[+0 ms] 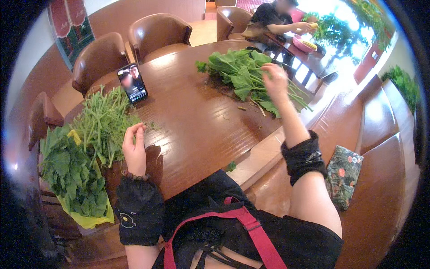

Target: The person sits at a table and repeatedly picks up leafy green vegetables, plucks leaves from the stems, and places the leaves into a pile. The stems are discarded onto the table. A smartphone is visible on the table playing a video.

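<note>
My left hand [135,146] is raised over the near left part of the brown wooden table [188,111]. Its fingers are drawn together, and I see nothing between them. Beside it lies a tangled heap of thin green stems and tendrils [104,124]. My right hand [276,82] is at a pile of large-leaved greens [240,72] with long stalks on the table's far right. The fingers touch or hover at the stalks; whether they grip one cannot be made out. Farther left, dark green leaves [72,175] lie stacked on a yellow plastic bag [87,220].
A smartphone [132,83] stands upright, screen lit, behind the stem heap. Brown armchairs [158,33] line the far side. A floral cloth item [346,176] lies on the bench [379,175] to my right. Another person [270,20] sits at a farther table with a pink basin [302,43].
</note>
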`<state>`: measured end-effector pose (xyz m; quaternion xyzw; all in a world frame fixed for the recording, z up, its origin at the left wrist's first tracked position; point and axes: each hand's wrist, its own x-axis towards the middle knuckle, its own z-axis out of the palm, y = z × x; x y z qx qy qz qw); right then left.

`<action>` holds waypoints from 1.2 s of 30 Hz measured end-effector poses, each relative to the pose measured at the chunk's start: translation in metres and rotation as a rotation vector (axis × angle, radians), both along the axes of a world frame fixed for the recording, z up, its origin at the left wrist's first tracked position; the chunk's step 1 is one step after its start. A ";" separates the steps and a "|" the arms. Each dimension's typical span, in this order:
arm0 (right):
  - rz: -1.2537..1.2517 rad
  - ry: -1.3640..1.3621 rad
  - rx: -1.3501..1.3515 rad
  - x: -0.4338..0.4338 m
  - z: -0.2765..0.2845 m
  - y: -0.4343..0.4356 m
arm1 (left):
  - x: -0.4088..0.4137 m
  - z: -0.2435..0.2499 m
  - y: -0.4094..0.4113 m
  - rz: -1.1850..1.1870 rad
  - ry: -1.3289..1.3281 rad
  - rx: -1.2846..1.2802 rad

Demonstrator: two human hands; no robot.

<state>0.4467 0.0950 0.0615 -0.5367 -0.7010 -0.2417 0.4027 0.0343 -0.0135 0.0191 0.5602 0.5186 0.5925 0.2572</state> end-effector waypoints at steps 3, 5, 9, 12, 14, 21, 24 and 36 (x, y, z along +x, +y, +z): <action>-0.301 0.035 -0.288 0.068 0.002 0.004 | -0.002 -0.001 -0.002 0.004 0.066 0.049; -0.398 0.042 -0.557 0.109 -0.008 0.004 | -0.001 0.002 -0.001 -0.023 0.083 0.098; -0.347 0.018 -0.726 0.124 -0.004 0.004 | -0.005 -0.001 -0.003 0.036 0.123 0.059; -0.329 0.197 -0.611 0.117 0.012 0.012 | -0.010 -0.008 -0.002 0.046 0.148 0.158; -0.324 0.232 -0.452 0.106 0.035 0.011 | -0.012 -0.009 0.001 0.050 0.204 0.208; -0.295 0.364 -0.076 0.094 0.089 0.025 | -0.007 -0.013 0.006 0.051 0.146 0.161; -0.078 0.406 0.054 0.102 0.109 0.042 | -0.018 -0.067 0.034 -0.099 -0.045 0.102; 0.251 0.471 -0.593 0.049 0.099 -0.001 | -0.003 -0.009 0.001 -0.043 0.093 0.104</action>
